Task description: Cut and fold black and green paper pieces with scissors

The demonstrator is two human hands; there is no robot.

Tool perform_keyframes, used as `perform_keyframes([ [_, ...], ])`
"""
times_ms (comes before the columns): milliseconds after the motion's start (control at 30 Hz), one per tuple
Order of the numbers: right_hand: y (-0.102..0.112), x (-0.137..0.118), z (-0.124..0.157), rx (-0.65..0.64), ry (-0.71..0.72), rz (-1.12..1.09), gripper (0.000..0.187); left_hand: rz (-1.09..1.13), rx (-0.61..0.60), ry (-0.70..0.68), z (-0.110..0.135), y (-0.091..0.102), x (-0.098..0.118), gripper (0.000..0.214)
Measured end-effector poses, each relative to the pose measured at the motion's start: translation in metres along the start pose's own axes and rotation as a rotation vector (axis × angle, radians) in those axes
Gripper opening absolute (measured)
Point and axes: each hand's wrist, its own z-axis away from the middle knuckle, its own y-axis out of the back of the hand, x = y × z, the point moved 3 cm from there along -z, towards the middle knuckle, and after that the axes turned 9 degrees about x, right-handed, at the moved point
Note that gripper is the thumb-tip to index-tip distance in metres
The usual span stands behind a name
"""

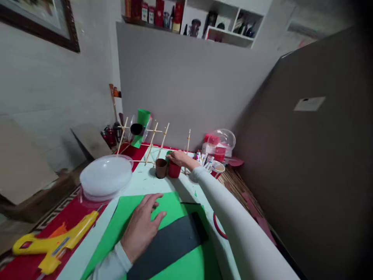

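My left hand (142,225) hovers, fingers apart and nothing in it, above the green sheets (163,200) and a black strip (171,241). Stretched far forward, my right hand (180,157) is over the red cup (174,170), its fingers bent down by a green cup (168,156) behind. Whether those fingers grip a cup is hidden. A brown cup (161,168) stands upright just left of the red one. Around them rise thin wooden stick frames (163,142), one bearing a green-and-black piece (142,120).
At the left are clear round plastic lids (106,177) and a yellow glue gun (62,243). Several markers (206,160), a paper cup (218,167) and clear plastic tubs (223,139) stand at the back right. A red ring (219,227) lies beside my right arm.
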Motion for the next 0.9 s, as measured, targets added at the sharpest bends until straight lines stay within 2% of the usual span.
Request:
perform_keyframes([
  [200,0.021,0.0,0.01,0.039,-0.005,-0.013,0.031,-0.035,-0.02,-0.038,-0.003,-0.004,-0.003,0.042],
  [533,0.082,0.006,0.04,0.201,-0.056,-0.05,0.033,-0.146,-0.086,-0.112,-0.005,-0.005,-0.005,0.028],
  [767,0.095,-0.006,0.051,0.274,-0.066,-0.092,0.032,-0.238,-0.142,-0.132,-0.002,-0.006,-0.001,0.024],
  [900,0.11,-0.015,0.08,0.381,-0.094,-0.145,0.021,-0.337,-0.212,-0.159,0.003,-0.01,0.003,0.025],
])
